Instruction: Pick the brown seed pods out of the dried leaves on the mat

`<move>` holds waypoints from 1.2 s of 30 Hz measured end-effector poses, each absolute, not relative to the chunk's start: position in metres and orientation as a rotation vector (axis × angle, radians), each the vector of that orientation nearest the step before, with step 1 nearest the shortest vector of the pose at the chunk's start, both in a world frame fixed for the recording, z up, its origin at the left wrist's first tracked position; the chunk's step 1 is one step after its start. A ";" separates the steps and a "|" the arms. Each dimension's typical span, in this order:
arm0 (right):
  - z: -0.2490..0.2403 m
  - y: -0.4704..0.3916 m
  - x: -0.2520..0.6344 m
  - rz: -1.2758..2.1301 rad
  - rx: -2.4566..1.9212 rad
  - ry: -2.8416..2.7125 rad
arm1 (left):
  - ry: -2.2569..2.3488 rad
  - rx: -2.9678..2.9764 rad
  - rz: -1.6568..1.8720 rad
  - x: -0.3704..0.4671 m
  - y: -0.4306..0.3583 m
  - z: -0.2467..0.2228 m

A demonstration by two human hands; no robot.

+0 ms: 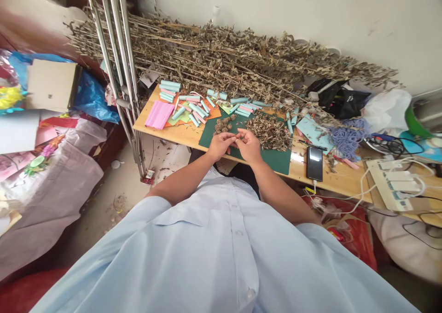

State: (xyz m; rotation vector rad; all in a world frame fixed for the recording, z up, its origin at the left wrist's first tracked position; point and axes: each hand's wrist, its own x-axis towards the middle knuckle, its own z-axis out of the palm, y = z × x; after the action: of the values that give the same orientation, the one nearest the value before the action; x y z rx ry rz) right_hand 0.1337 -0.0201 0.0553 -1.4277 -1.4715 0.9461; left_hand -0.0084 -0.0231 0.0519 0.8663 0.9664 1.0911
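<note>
Over the near edge of a green mat [283, 161], my left hand [221, 146] and my right hand [249, 146] meet at the fingertips. Both are closed in a pinch on a small bit of dried leaves, mostly hidden by the fingers. Just beyond my left hand sits a cluster of small brown leaf balls [223, 125]. A loose heap of crumbled dried leaves [271, 131] spreads on the mat to the right of my right hand. Rolled blue and pink papers [196, 110] lie behind and to the left.
Long dried plant stalks [224, 50] are piled along the wall. Metal crutches [119, 73] stand left of the wooden table [147, 119]. A plugged-in phone [314, 163], purple cord [348, 138], and a power strip [392, 184] with cables occupy the right side.
</note>
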 end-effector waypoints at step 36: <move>0.053 -0.018 0.148 1.154 -1.432 -1.098 | 0.939 0.783 1.168 -0.006 -0.022 0.046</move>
State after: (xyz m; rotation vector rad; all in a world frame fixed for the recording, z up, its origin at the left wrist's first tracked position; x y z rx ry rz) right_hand 0.1482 -0.0178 0.0528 -1.4318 -1.0979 1.1540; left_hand -0.0065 -0.0224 0.0463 0.7828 0.9388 1.1679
